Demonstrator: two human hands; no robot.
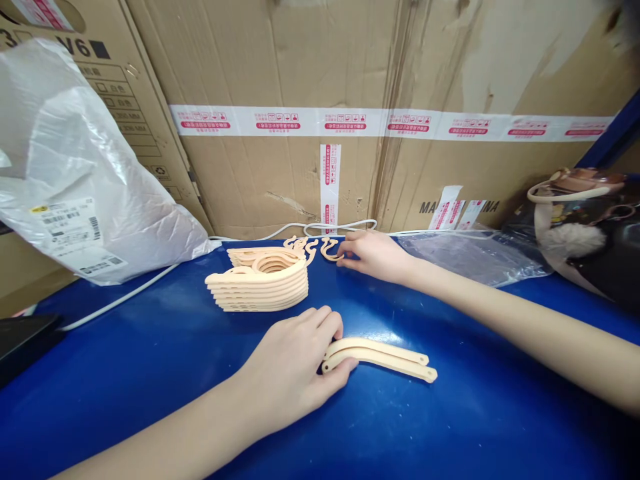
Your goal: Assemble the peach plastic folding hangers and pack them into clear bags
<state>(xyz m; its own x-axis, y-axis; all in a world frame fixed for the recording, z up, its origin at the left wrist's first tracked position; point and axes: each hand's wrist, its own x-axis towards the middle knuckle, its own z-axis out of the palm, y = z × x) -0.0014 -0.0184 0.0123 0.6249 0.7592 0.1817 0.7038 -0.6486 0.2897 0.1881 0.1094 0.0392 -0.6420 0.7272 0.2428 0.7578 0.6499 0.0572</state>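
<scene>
My left hand (300, 363) is closed round the near end of two cream curved plastic hanger arms (385, 357). They lie one against the other, each with a small hole at the end. Farther back, my right hand (373, 255) has thumb and fingers on a small cream hanger hook (330, 252). Left of that hook is a small cluster of more cream hooks (303, 247). In front of them, a neat stack of cream hanger parts (260, 287) stands on the blue tabletop (210, 373).
Large cardboard boxes (280, 67) wall off the back. A white plastic mailer bag (100, 173) leans at left, near a dark device (27, 343) and a white cable (120, 297). At right lie a clear plastic bag (465, 253) and a dark bag with a pompom (575, 240).
</scene>
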